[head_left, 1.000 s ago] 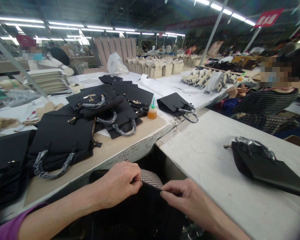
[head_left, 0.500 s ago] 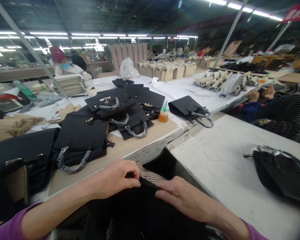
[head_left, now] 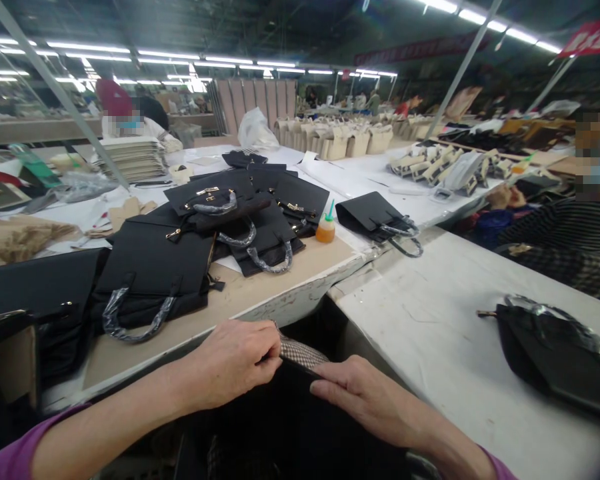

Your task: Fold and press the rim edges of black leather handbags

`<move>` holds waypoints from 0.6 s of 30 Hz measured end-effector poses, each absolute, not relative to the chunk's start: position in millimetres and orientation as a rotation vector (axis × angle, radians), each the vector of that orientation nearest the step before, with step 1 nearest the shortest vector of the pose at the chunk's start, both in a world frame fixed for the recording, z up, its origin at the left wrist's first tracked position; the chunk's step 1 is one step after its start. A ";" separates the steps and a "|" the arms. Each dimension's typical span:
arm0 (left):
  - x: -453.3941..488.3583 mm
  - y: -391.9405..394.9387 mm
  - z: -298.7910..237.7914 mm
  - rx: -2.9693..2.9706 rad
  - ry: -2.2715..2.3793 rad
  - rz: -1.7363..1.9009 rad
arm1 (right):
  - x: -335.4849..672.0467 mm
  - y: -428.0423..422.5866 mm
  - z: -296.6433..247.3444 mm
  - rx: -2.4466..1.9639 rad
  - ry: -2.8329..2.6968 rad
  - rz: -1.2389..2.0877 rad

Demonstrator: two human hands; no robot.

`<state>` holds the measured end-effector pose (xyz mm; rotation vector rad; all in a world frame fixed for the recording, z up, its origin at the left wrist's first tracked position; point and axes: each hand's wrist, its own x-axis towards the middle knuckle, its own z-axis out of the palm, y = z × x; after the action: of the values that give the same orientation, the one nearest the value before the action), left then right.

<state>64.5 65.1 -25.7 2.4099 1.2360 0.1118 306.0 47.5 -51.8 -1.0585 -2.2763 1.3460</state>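
Note:
A black handbag [head_left: 280, 420] with a brown-and-white checked lining is in front of me, low in the view, its lower part dark and partly cut off. My left hand [head_left: 240, 357] pinches the bag's top edge, thumb against fingers. To the right along the same edge, my right hand [head_left: 357, 390] grips the rim, with its thumb on the near side. The checked lining [head_left: 303, 351] shows between the two hands, beyond the edge. Beside the left forearm lies a black handbag [head_left: 145, 267] with plastic-wrapped handles.
More black handbags [head_left: 245, 193] are piled on the left table. A small bottle of orange liquid [head_left: 325, 230] with a green nozzle stands by them. One black bag [head_left: 555, 353] lies on the right white table [head_left: 430, 320]. A co-worker [head_left: 565, 233] sits at the right; another stands far left.
My left hand's fingers have closed more tightly on the bag's edge, the hand turning slightly. My right hand keeps its grip. The view has shifted a little.

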 end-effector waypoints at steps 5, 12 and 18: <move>70.7 64.8 -27.8 2.429 1.281 0.120 | 307.2 47.0 -50.7 -1.057 -2.276 1.340; 72.5 62.1 -27.3 2.347 1.298 0.149 | 308.0 45.9 -50.7 -1.042 -2.293 1.340; 75.5 62.9 -22.8 2.289 1.306 0.157 | 307.2 45.6 -51.5 -1.057 -2.216 1.414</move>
<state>75.5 62.9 -22.8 2.2888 1.3063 0.1575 307.2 45.6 -51.5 -1.0574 -2.2156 1.4137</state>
